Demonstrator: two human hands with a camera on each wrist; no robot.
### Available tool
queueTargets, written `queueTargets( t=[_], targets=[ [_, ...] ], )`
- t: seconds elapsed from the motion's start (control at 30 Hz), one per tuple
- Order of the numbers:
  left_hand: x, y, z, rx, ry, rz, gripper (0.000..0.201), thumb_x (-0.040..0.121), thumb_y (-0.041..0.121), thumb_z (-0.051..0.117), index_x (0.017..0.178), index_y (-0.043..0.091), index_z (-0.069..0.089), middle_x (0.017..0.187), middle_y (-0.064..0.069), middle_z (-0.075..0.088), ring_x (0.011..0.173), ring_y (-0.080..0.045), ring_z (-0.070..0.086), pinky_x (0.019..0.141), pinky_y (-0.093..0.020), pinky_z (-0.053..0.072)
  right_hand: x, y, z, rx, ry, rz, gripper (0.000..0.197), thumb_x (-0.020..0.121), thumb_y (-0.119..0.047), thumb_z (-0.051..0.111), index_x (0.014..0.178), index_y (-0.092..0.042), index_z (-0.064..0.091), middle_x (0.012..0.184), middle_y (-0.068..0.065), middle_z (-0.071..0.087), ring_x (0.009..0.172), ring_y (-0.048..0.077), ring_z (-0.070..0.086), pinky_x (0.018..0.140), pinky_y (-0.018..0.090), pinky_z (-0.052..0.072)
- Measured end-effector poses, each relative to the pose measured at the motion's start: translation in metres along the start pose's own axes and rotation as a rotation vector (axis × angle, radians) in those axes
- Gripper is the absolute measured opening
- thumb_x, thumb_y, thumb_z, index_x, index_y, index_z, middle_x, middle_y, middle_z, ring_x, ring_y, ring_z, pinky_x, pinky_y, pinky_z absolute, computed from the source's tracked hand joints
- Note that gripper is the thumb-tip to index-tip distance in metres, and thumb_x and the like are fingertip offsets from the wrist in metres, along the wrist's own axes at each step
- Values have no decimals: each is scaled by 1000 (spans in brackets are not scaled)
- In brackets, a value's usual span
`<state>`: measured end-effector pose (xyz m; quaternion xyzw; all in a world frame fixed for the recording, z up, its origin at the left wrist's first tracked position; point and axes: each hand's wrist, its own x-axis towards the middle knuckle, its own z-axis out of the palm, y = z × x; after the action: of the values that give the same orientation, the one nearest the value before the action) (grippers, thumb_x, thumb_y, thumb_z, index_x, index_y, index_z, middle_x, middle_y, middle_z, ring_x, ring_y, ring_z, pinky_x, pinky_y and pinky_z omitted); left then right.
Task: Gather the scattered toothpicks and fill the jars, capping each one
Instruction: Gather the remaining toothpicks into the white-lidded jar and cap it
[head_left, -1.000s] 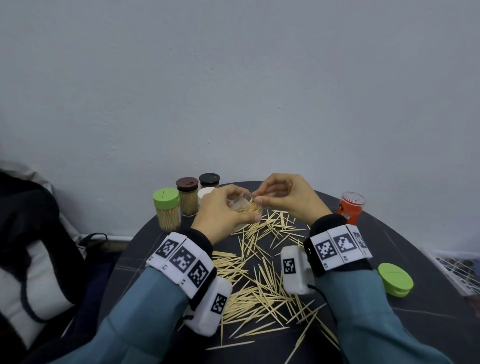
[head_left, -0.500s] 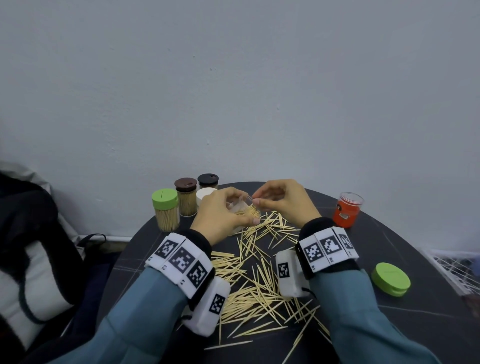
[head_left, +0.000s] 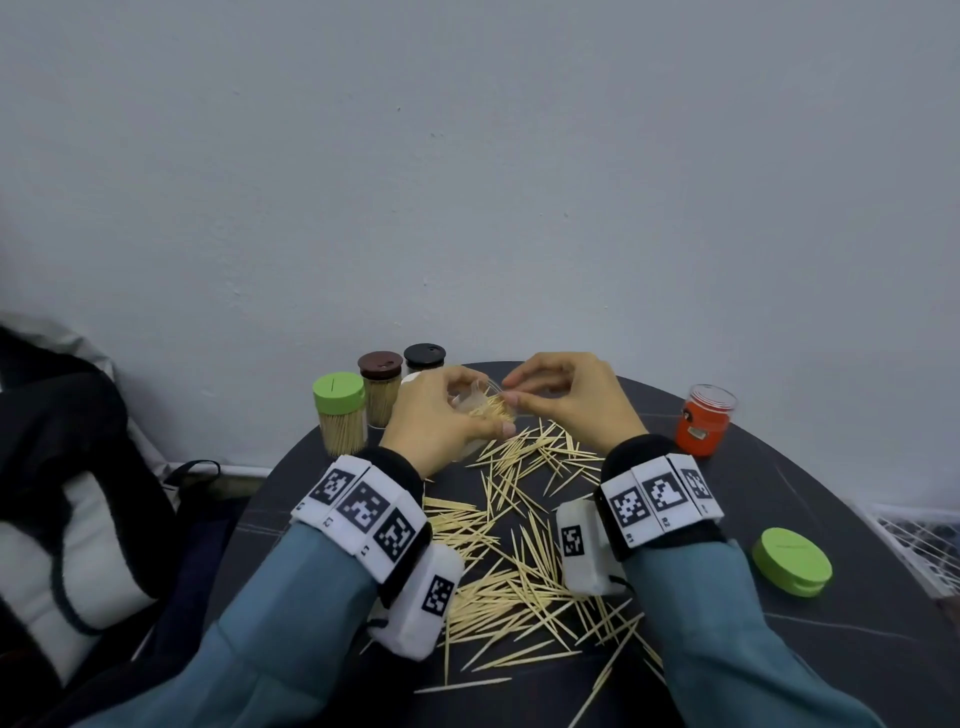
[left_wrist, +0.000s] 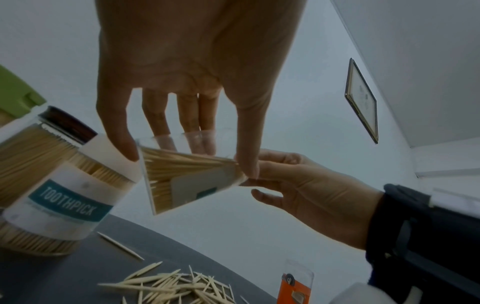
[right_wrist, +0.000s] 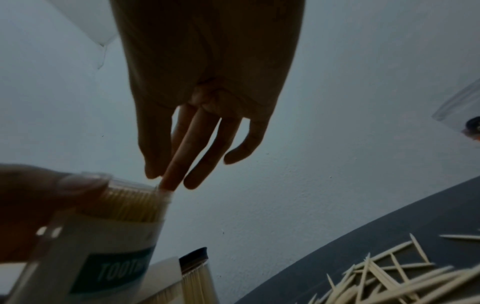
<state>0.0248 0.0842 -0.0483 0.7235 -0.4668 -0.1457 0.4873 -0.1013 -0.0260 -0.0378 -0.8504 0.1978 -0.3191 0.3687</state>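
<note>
Clear plastic toothpick jar (head_left: 480, 410) sits tilted in the left hand (head_left: 441, 415), fingers wrapped round it, above the dark surface (head_left: 779, 519). Right hand (head_left: 566, 397) pinches toothpicks at its open mouth. Loose toothpicks (head_left: 519, 545) lie just below; capped jars (head_left: 340, 413) stand left.

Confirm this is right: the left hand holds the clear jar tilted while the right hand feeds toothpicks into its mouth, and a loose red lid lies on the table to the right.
One detail is wrong: the loose lid on the table is green, not red, as the head view shows. The rest stands: the left hand holds the clear jar tilted while the right hand feeds toothpicks into its mouth.
</note>
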Motion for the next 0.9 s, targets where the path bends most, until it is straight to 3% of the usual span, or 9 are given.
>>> queueTargets(
  t=[0.07,0.17,0.23,0.37,0.57,0.7,0.83,0.9],
  targets=[
    [1,1,-5,-12,14,4,57,63,28,85,115,18,62,112,3,62,98,-11,55,69,-15,40,1,-1,0,2,41,-24,7,77,-18,73,84,-17,70,82,-3,73,76,2,67,73,12,46],
    [4,1,-16,-70,69,-21,56,63,27,85,113,18,63,113,2,61,98,-13,56,81,-24,45,2,0,-2,34,96,-28,4,81,-17,70,82,-20,68,84,-2,72,80,6,66,74,14,46],
    [7,0,-24,-108,109,-41,57,62,27,85,114,16,64,115,-1,63,100,-15,58,87,-28,47,4,1,-3,46,57,6,5,83,-15,67,84,-19,67,85,-2,72,82,6,66,78,16,48],
    [13,-1,-37,-151,172,-65,56,62,27,84,113,15,64,118,-6,64,108,-20,59,98,-36,47,10,8,1,-185,-236,161,12,89,-18,61,100,-18,66,102,-2,68,95,8,61,88,22,45],
    [22,0,-53,-231,194,-84,55,64,25,83,114,14,63,117,-4,62,112,-17,57,98,-32,45,49,8,32,-613,-643,307,39,95,-13,47,133,-15,47,135,4,51,124,19,47,103,31,37],
    [26,-1,-62,-268,205,-97,53,64,24,84,112,16,63,117,-3,62,112,-17,56,100,-36,45,74,9,56,-835,-785,299,45,96,-9,38,141,-11,37,143,9,41,130,24,40,105,33,32],
    [29,-1,-64,-274,199,-80,51,67,22,83,113,15,62,113,1,61,109,-13,56,94,-27,46,84,14,73,-940,-901,300,48,96,-7,37,144,-8,31,146,11,38,132,25,38,104,31,31],
    [30,0,-63,-284,197,-77,51,67,21,83,113,14,63,112,0,61,108,-13,56,95,-28,46,86,16,75,-982,-919,290,47,96,-7,38,142,-8,34,144,11,40,131,25,39,105,32,31]
  ],
)
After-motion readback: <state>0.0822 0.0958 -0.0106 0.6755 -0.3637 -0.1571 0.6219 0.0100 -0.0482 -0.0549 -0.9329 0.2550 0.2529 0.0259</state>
